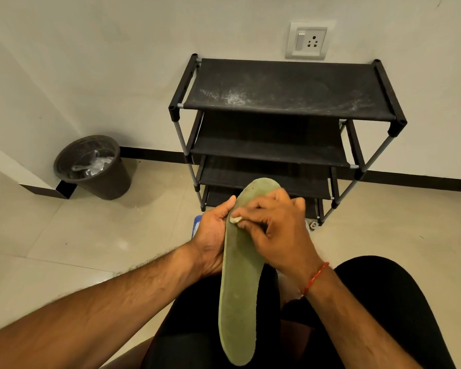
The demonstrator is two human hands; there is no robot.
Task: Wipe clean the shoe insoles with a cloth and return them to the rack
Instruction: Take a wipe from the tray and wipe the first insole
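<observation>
A long green insole (240, 288) stands lengthwise over my lap, toe end pointing toward the rack. My left hand (210, 235) grips its left edge near the upper half, thumb over the rim. My right hand (274, 227) presses a small pale cloth (235, 219) against the insole's upper surface; most of the cloth is hidden under the fingers. The black shoe rack (285, 105) with several fabric shelves stands against the wall straight ahead, its top shelf dusty and bare.
A dark waste bin (91, 169) with clear plastic inside sits on the tiled floor at the left by the wall. A wall socket (306, 41) is above the rack. A blue object (196, 227) peeks out behind my left hand. My black-clad legs fill the bottom.
</observation>
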